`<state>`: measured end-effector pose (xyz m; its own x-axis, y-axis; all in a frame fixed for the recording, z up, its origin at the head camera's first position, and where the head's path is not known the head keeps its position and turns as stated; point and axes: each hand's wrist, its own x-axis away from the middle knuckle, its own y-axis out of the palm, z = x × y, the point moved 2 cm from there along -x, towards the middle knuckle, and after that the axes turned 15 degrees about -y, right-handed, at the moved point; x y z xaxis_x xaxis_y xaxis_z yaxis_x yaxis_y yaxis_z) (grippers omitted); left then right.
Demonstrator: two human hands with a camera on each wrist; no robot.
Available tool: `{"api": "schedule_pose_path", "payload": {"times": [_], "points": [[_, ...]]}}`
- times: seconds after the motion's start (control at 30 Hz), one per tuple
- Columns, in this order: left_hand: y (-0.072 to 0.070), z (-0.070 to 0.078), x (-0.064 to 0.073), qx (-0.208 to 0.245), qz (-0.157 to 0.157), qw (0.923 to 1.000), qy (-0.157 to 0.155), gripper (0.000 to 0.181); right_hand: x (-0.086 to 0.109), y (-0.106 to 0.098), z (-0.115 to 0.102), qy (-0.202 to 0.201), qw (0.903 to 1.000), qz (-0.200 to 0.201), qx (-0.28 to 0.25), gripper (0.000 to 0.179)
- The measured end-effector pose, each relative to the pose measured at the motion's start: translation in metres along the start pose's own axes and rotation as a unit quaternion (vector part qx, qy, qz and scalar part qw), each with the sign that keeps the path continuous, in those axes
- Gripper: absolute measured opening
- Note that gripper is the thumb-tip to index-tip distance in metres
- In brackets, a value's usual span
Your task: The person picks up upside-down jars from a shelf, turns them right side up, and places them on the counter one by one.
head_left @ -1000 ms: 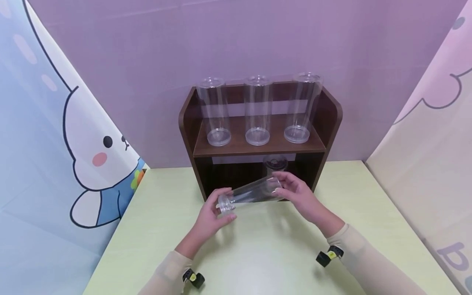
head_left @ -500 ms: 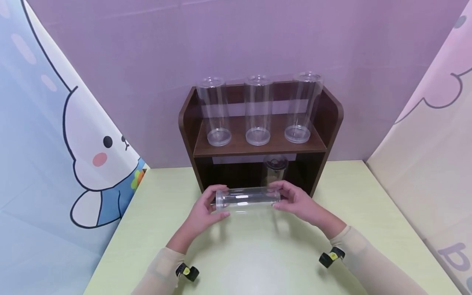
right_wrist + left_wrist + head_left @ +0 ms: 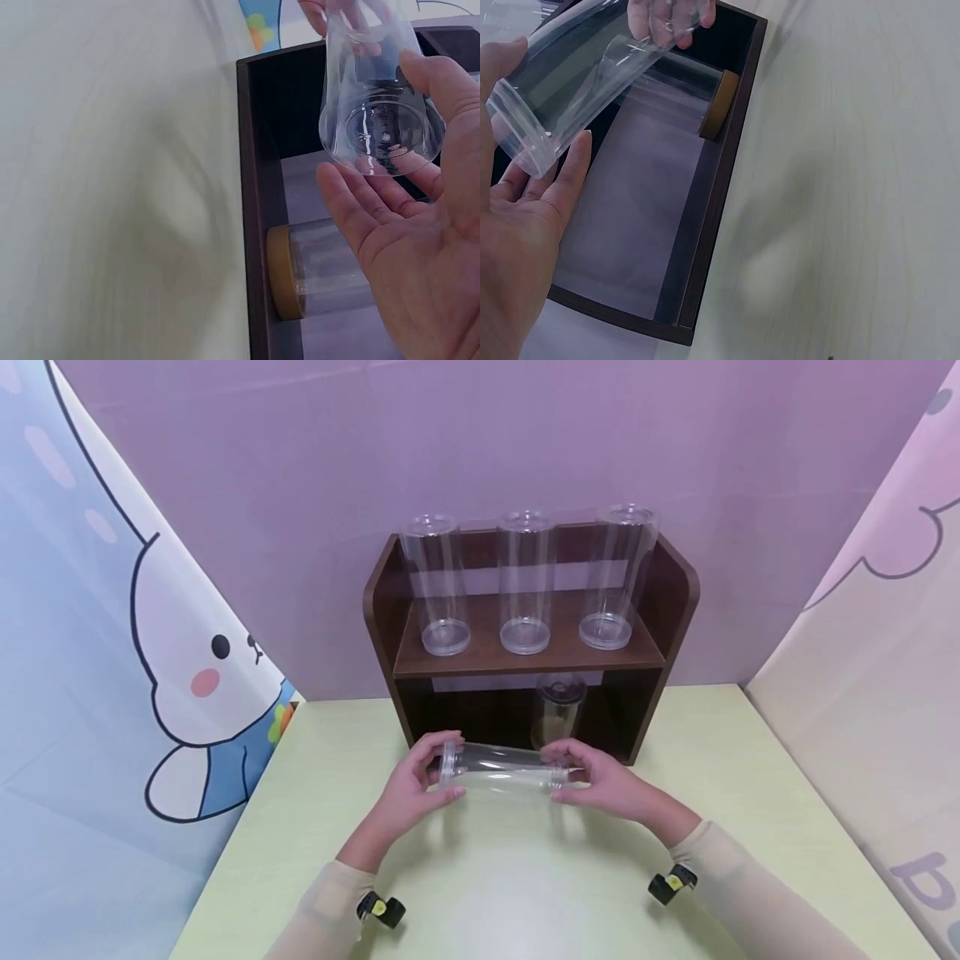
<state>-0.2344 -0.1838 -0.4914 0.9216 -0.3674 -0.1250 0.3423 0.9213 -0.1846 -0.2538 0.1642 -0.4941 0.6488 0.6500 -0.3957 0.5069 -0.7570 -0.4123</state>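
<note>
A clear plastic cylindrical jar point(image 3: 498, 767) lies nearly level between both hands, over the table in front of the shelf. My left hand point(image 3: 408, 787) grips its ridged, lid-like left end, thumb below and fingers above in the head view. My right hand point(image 3: 611, 783) holds the other end with thumb and fingers spread around it. In the left wrist view the ridged end point(image 3: 526, 135) sits between thumb and fingers. The right wrist view shows the round, transparent end face point(image 3: 384, 139) by the right fingertips. Through its wall the jar looks empty.
A dark brown two-tier shelf point(image 3: 528, 666) stands behind the hands. Three clear cylinders stand on top: left point(image 3: 442, 585), middle point(image 3: 525, 581), right point(image 3: 615, 581). Below is another clear container point(image 3: 558, 706) with a tan band point(image 3: 281, 274) at its bottom. Printed cloths surround the pale table point(image 3: 510, 893).
The jar has swung from a slant, right end higher, to nearly level with its right end slightly lower. The right hand has come down, the left has shifted a little left; both keep holding.
</note>
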Motion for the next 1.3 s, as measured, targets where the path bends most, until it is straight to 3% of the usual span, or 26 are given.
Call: {"api": "schedule_pose_path", "payload": {"times": [0.37, 0.8, 1.3], "points": [[0.002, 0.001, -0.003, -0.024, 0.021, 0.9995, 0.008, 0.084, 0.001, 0.004, 0.004, 0.005, 0.9998, -0.012, 0.013, 0.061], [0.005, 0.005, -0.005, 0.010, 0.014, 0.9998, 0.014, 0.083, 0.002, 0.010, 0.008, 0.029, 0.9989, -0.021, 0.030, 0.064], [0.007, 0.008, -0.005, 0.030, 0.027, 0.9988, 0.027, 0.080, 0.002, 0.021, 0.011, 0.013, 0.9997, -0.019, 0.005, 0.062]]}}
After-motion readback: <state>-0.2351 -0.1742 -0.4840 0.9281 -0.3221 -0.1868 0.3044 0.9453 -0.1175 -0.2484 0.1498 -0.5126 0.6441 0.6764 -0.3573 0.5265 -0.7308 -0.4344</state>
